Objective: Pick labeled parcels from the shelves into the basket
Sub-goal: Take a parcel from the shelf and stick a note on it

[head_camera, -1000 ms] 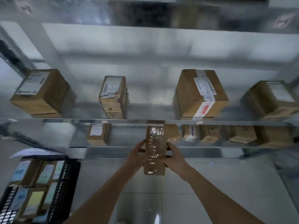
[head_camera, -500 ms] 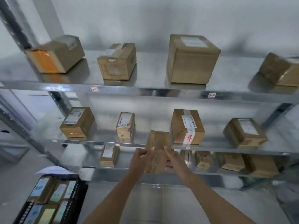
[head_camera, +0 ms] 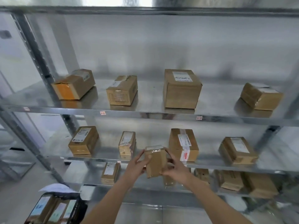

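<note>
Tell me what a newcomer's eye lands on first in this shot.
First, the two bare hands at centre, the left hand and right hand, gripping a small taped brown parcel in front of the middle shelf. Next, the rows of cardboard boxes on the metal shelves, notably the tall box on the upper shelf. At bottom left, the black basket holds labelled parcels.

Metal shelving [head_camera: 145, 113] against pale wall [head_camera: 161, 46], tiled floor [head_camera: 16, 199].

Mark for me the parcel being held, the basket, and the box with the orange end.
Parcel [head_camera: 156, 164]: head view, middle of its brown front face.
Basket [head_camera: 81, 209]: head view, dark right-hand wall.
Box with the orange end [head_camera: 64, 92]: head view, on the orange end face, top shelf left.
</note>
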`<state>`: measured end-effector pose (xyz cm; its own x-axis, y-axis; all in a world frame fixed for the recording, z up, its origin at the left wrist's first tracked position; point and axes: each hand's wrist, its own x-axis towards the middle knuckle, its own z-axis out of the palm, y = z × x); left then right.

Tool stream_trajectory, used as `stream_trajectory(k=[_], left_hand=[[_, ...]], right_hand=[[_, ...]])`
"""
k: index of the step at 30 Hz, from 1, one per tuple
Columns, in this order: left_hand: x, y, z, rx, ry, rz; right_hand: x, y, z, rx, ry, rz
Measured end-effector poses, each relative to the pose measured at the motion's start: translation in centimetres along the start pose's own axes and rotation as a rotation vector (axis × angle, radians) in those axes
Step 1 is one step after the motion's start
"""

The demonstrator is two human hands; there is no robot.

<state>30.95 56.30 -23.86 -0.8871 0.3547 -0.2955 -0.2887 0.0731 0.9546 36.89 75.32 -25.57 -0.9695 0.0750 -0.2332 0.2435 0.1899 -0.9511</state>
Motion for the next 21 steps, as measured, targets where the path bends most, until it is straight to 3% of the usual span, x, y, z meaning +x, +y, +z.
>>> stream_trajectory(k=[10, 21], left_hand=[[-0.2, -1.0, 0.7, -0.13, 0.051, 0.005], [0.7, -5.6, -1.9, 0.005, -0.133, -0.049]], right_hand=[[-0.9, -1.1, 1.1, 0.08, 0.102, 0.103], [1.4, 4.8, 2.3, -0.044, -0.006, 0.12]])
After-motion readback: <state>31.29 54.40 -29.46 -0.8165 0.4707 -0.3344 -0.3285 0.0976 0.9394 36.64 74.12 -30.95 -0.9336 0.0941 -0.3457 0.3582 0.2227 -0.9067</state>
